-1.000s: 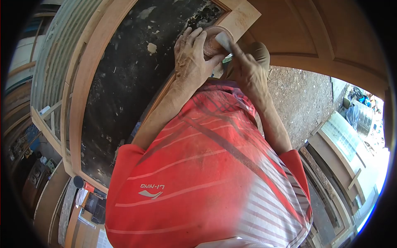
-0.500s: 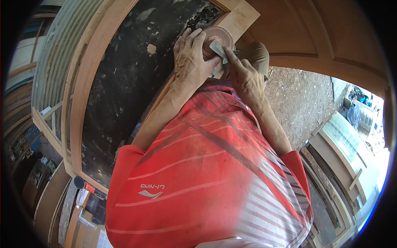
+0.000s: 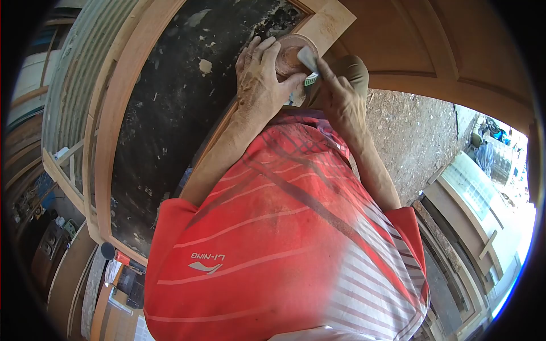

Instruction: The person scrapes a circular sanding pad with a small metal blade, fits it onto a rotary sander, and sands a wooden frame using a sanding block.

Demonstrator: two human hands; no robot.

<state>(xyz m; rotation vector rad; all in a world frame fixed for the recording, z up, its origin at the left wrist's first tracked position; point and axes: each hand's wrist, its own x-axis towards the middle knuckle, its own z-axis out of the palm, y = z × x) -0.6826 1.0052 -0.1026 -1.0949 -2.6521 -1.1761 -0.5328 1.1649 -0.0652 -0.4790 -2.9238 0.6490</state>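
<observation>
My left hand (image 3: 259, 79) curls round the side of a round tub (image 3: 282, 46), thumb and fingers on its rim. Brown paste (image 3: 290, 57) coats the inside of the tub. In my right hand (image 3: 343, 101) is a putty knife (image 3: 307, 59), its pale blade over the tub's right side and its index finger stretched along it. A green and white label (image 3: 311, 79) shows just below the blade. Both hands are over the edge of a dark, paint-spotted panel (image 3: 165, 108).
A wooden frame (image 3: 122, 85) borders the panel. A large brown panelled door (image 3: 398, 40) leans at the upper right, above dusty ground (image 3: 404, 131). Corrugated sheet (image 3: 71, 91) stands at the left. Boards and a glass pane (image 3: 469, 184) are stacked at the right.
The putty knife has shifted slightly right and up, turning its blade toward the tub's right rim. My left hand still holds the tub in nearly the same place.
</observation>
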